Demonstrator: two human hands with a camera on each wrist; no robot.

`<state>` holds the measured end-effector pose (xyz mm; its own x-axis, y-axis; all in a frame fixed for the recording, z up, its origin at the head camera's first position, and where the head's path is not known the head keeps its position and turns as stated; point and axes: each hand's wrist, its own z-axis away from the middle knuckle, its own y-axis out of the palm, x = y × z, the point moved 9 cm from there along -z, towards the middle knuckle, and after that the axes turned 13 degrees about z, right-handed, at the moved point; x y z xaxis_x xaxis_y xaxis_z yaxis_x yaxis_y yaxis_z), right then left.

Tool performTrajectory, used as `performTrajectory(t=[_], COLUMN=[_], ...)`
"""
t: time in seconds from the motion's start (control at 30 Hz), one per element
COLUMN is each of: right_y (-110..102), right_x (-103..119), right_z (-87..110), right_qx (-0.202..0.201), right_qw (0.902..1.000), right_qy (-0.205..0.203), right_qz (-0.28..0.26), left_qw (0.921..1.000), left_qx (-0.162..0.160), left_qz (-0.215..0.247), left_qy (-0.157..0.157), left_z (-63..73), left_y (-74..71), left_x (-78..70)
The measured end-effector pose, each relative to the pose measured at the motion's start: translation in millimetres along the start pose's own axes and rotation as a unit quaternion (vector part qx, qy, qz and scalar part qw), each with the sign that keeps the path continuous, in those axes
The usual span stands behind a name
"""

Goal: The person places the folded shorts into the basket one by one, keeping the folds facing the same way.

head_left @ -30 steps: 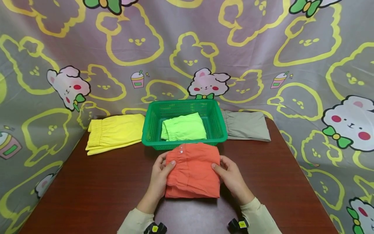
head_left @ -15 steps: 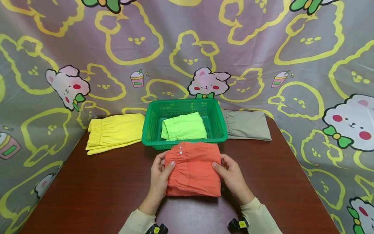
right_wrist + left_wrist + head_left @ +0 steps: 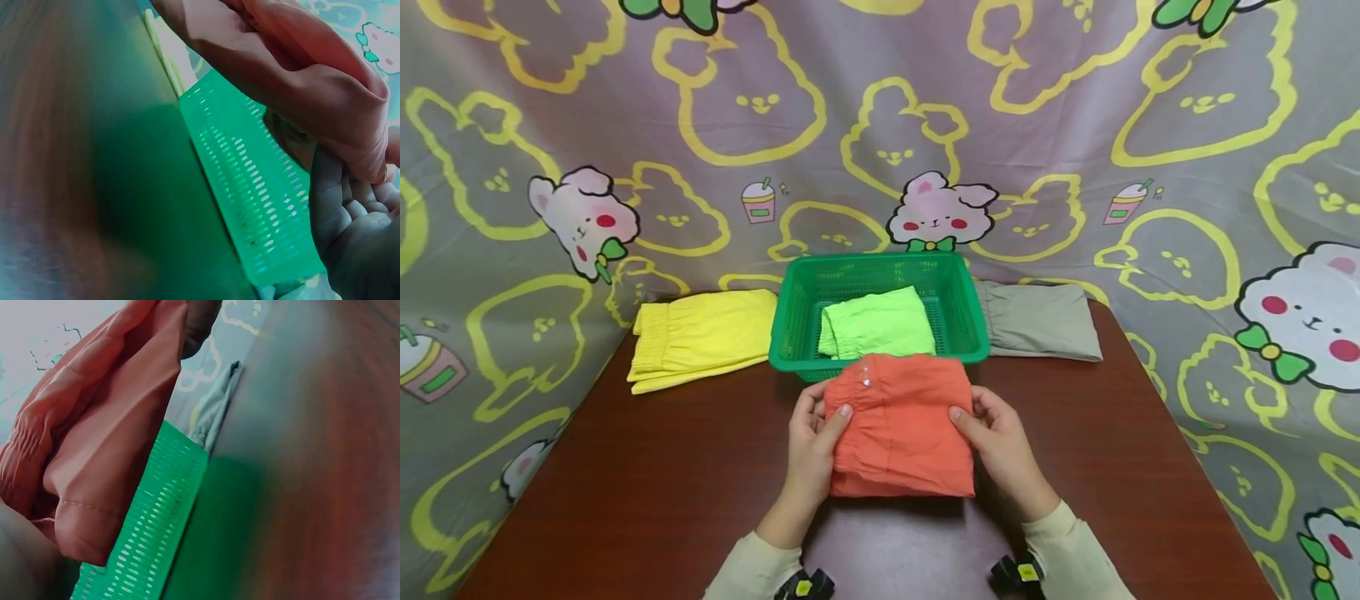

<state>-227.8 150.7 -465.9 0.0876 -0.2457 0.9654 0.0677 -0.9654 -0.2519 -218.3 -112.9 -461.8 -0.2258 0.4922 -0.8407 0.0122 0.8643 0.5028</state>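
Observation:
A pair of folded orange shorts (image 3: 902, 429) with a gathered waistband and small shiny studs is held up in front of me. My left hand (image 3: 812, 450) pinches its waistband side, thumb on top and fingers behind. On the opposite edge my right hand (image 3: 1007, 454) grips it the same way. Both wrist views show the orange shorts (image 3: 119, 437) raised over the table. Just beyond stands a green plastic basket (image 3: 977, 342), its front rim partly covered by the orange cloth. Inside the basket lie folded lime-green shorts (image 3: 880, 325).
Folded yellow shorts (image 3: 703, 337) lie left of the basket, and a folded grey garment (image 3: 1041, 321) lies on its right. All rest on a dark brown table (image 3: 685, 475). A patterned curtain (image 3: 850, 125) hangs behind and along both sides.
Both hands have lifted the orange shorts slightly forward toward the basket, so the cloth covers more of its front rim. The grip is the same.

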Motion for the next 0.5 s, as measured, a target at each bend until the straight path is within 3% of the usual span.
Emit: performTrajectory(t=[0.27,0.5], right_y=[-1,-3], right_x=[20,36], right_z=[-8.3,-23.4], right_qx=[0.026,0.034], right_qw=[0.9996,0.9991], right_qy=[-0.002,0.008], right_qz=[-0.014,-0.023], left_qw=[0.9999,0.9995], left_qx=[-0.011,-0.016], left_qz=[0.005,-0.013], left_qy=[-0.003,-0.022], left_z=[-6.4,-25.1], left_y=[9.8,15.8], left_x=[-21.8,-34.0])
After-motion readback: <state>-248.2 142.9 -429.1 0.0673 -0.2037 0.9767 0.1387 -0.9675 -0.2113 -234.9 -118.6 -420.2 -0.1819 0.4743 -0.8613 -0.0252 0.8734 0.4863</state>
